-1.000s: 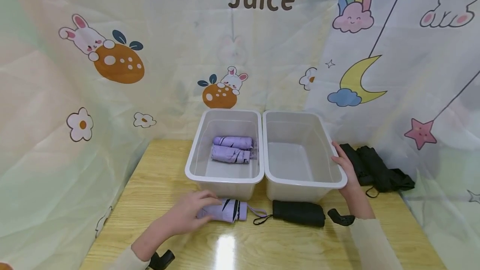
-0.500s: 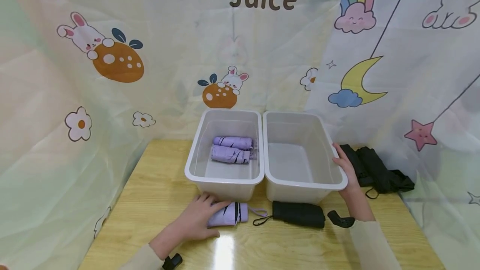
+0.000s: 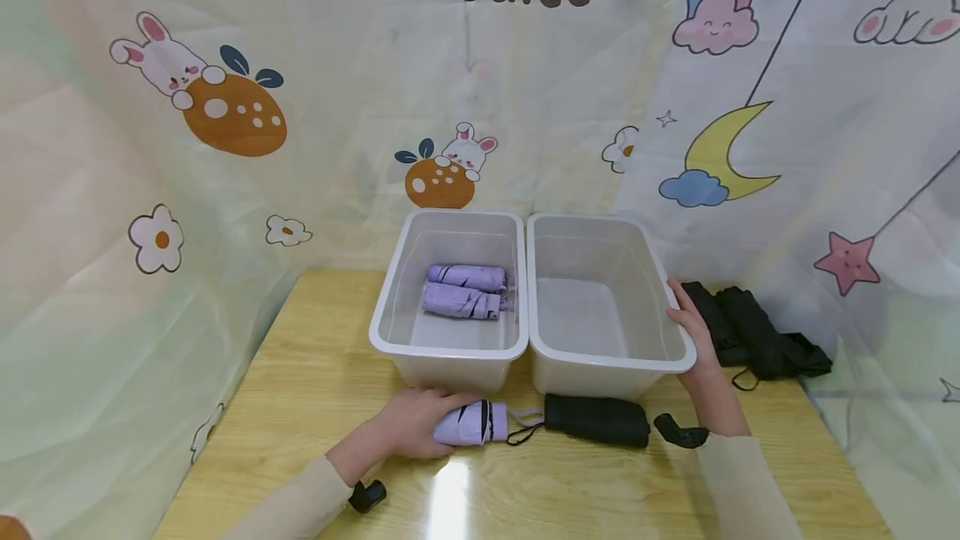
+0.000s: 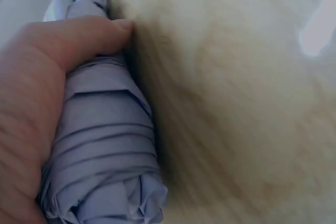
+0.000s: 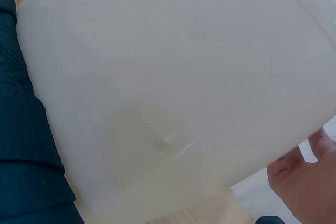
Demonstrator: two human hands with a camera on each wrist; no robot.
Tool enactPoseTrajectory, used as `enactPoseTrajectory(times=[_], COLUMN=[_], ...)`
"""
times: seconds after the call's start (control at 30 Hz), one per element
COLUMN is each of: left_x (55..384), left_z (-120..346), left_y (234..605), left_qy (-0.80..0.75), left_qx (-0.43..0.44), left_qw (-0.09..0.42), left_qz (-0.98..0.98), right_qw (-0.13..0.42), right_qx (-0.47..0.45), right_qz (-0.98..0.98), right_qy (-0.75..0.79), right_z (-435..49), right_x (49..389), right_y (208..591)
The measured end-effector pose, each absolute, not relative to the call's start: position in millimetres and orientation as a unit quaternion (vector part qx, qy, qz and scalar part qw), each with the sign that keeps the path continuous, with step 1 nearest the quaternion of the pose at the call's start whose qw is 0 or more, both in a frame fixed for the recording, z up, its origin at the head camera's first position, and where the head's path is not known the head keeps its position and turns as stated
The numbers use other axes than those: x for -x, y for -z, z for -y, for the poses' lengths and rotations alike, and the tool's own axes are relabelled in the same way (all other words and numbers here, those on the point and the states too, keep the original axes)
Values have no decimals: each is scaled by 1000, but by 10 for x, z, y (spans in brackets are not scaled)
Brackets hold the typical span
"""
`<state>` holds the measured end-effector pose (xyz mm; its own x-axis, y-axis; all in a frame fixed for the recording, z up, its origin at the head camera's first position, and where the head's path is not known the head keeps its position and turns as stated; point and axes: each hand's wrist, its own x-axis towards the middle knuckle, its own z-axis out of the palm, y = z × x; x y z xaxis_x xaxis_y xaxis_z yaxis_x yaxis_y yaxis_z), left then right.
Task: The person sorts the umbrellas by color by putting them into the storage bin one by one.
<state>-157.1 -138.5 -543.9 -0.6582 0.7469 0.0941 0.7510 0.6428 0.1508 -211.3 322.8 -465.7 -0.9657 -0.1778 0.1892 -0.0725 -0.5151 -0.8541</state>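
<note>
My left hand [image 3: 415,423] grips a folded purple umbrella [image 3: 472,423] lying on the table in front of the left bin. In the left wrist view the thumb [image 4: 100,35] lies across the umbrella's wrapped cloth [image 4: 105,124]. A folded black umbrella [image 3: 596,421] lies just to its right, their wrist loops meeting between them. My right hand [image 3: 697,340] holds the right-hand white bin [image 3: 611,365] at its right side, thumb over the rim. In the right wrist view the fingers [image 5: 286,163] meet the bin's outer wall. Two purple umbrellas [image 3: 463,290] lie inside the left bin [image 3: 450,352].
Black folded umbrellas [image 3: 750,332] lie on the table to the right of the right bin, beside my right hand. Both bins stand side by side against a printed cloth backdrop [image 3: 337,107]. The wooden table [image 3: 315,357] extends around them.
My left hand has moved right, from loosely over the purple umbrella to a grip on it. That umbrella has shifted slightly right toward the black one. My right hand stays at the bin.
</note>
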Motion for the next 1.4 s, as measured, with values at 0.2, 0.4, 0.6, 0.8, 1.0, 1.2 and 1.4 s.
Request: enactPoseTrajectory(times=[0.2,0.4,0.6,0.8,1.0,1.2,1.4], left_x=[1508,1389,1356,1593,2024,2417,2776], left_z=[1358,1274,1213,1276,1314,1326,1333], left_y=[5238,4772,4114,3605,3298,3275,3365], left_qy=[129,137,111,145,184,180,161], left_qx=[417,468,496,498,497,484,448], left_qw=[-11,34,105,130,135,115,88], left_qz=[899,873,855,845,837,849,875], right_qw=[28,29,33,38,29,33,31], right_qx=[122,111,118,121,125,112,111], right_qz=[-487,-494,-481,-470,-461,-491,-493], right_qy=[864,862,868,874,878,863,862], right_z=[-3197,-3212,-3224,-3222,-3229,-3253,-3255], right_x=[2119,2097,2104,2107,2134,2133,2126], right_y=[4629,4630,4643,4640,4611,4640,4657])
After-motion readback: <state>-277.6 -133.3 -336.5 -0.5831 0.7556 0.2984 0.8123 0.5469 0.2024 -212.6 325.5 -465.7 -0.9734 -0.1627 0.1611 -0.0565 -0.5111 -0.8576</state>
